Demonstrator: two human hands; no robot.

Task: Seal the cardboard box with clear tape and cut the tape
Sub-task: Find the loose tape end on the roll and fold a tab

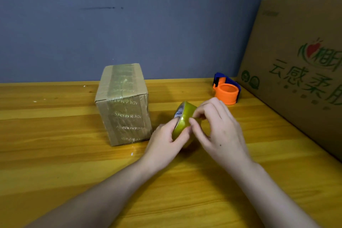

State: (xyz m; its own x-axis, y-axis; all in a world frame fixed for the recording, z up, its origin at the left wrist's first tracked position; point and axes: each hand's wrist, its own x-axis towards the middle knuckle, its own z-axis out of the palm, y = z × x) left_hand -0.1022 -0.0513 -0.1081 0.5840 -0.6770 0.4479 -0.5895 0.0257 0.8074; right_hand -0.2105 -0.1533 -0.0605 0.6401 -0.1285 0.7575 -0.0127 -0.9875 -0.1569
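Left hand [167, 136] is seen closed around the tape roll [182, 126] near the middle of the surface [55, 163], while the right hand [218, 127] is pinched at its rim, apparently picking for the tape end, which must be freed before the cardboard box [123, 103], just beside, can be sealed.

Wooden desk [55, 163], yellow-orange planks with grain running left to right, a few small white specks on its left half. Standing on it left of centre: a small cardboard box [124, 105], upright, faces covered in glossy tape strips and mirrored lettering. Near the far right edge, well apart from that box, sits an orange and blue tape dispenser [226, 89], just beside large printed cartons [296, 72] along the right side.
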